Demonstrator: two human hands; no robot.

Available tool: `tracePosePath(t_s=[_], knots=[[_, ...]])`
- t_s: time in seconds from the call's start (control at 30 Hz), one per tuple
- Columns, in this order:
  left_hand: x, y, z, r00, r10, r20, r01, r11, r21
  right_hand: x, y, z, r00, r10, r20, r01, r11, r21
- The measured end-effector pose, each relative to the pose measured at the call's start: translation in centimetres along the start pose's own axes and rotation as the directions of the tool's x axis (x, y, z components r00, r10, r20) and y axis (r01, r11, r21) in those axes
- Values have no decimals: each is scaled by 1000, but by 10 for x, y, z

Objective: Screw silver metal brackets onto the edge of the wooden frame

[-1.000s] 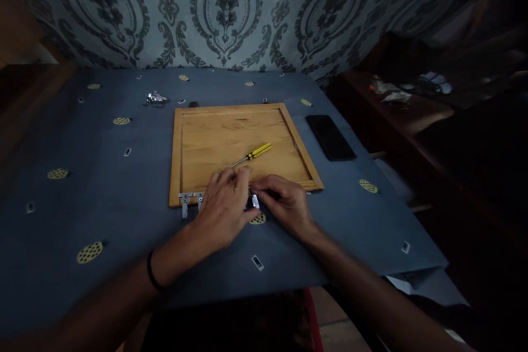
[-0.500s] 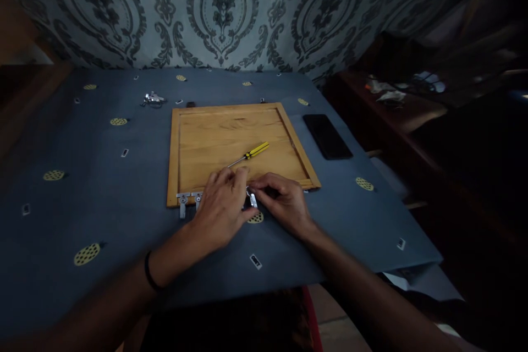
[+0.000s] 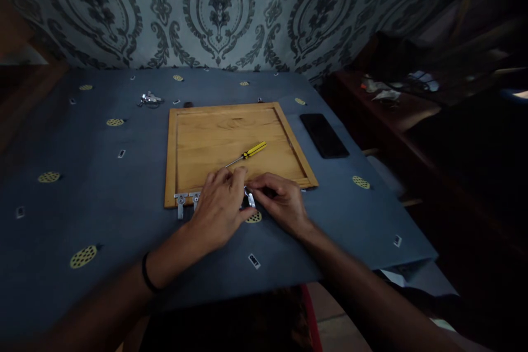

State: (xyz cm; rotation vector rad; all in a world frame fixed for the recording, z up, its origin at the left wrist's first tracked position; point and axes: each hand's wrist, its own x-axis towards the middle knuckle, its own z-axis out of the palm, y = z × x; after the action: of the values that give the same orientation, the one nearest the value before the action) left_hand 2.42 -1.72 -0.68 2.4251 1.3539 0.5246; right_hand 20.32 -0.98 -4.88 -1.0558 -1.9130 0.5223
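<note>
A framed wooden panel (image 3: pixel 206 137) lies on the table, with metal cabinet hinges along its near edge. Two hinges (image 3: pixel 180 206) show to the left of my left hand (image 3: pixel 220 206). That hand is bent over the near edge, its thumb and forefinger around another shiny hinge (image 3: pixel 251 199); its other fingertips are hidden. My right hand (image 3: pixel 282 201) is closed in a pinch at the top of this hinge, and whatever sits between its fingertips is too small to make out. A yellow-and-black screwdriver (image 3: pixel 254 150) rests on the panel, its shaft pointing toward my left hand.
A black phone (image 3: pixel 324 136) lies right of the panel. More metal hardware (image 3: pixel 150 99) sits at the back left of the blue patterned tablecloth (image 3: pixel 103 176). Behind the table hangs a patterned curtain (image 3: pixel 218 11). Clutter lies on a dark surface (image 3: pixel 396 104) at the right.
The whole view has shifted slightly, so everything appears a little farther left. Both hands keep nearly the same pose at the hinge.
</note>
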Motion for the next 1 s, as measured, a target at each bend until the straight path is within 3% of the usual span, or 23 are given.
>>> tracePosePath(t_s=[0.6, 1.0], knots=[[0, -1, 0, 1000, 19, -21, -19, 1000, -7, -2, -6, -7, 994, -87, 60, 91, 994, -61], [0, 0, 0, 1000, 9, -18, -9, 1000, -6, -8, -2, -11, 1000, 1, 3, -1, 1000, 2]])
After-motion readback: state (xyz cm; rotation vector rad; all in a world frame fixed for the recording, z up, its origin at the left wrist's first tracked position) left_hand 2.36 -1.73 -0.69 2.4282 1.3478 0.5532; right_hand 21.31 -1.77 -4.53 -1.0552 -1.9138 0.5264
